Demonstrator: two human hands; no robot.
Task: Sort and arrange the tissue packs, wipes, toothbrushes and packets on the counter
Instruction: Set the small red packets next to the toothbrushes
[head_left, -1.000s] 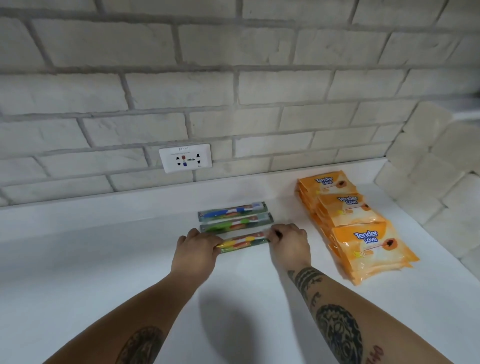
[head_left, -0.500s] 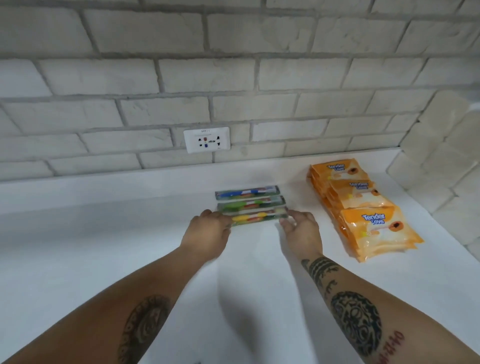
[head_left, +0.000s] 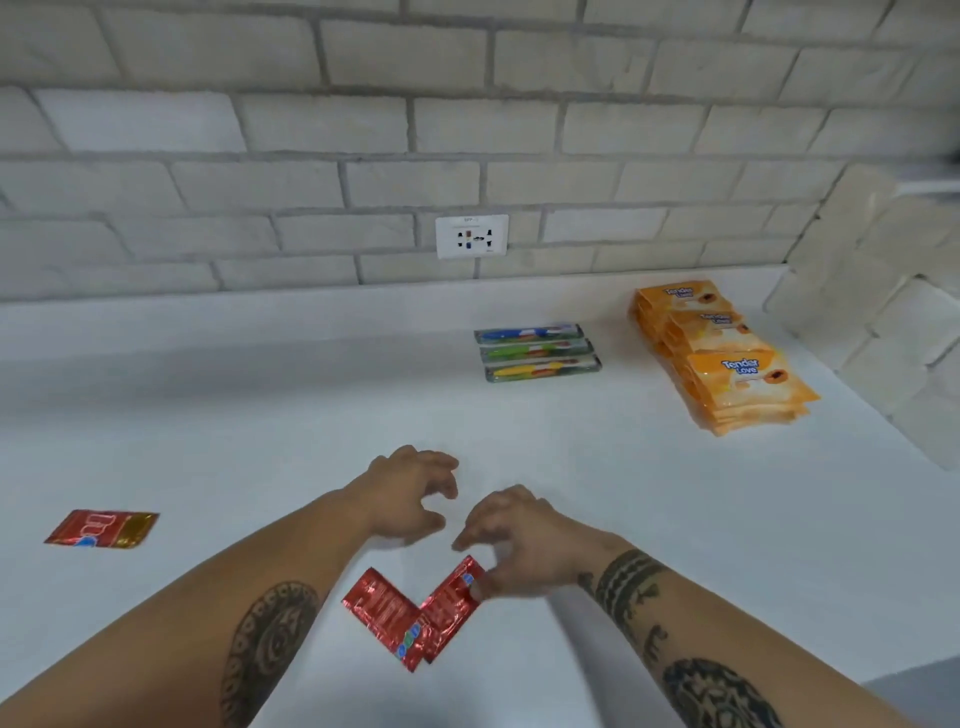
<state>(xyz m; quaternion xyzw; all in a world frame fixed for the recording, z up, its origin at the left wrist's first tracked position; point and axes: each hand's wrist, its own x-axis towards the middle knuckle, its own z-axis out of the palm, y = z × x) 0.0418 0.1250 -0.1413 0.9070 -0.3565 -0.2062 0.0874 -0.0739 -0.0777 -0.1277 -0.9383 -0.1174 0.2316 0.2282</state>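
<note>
Right hand is pinching the upper corner of a red sachet at six o'clock, overlapping its twin; left hand is hovering, fingers curled apart; separating them cleanly is advisable.

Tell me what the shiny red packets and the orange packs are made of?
The red packets look like metallic foil: crinkled, with bright glints. The lone red packet glints the same way. The orange Tender Love packs look like soft, slightly glossy plastic film, puffy and printed. Exact material can't be confirmed.
</note>
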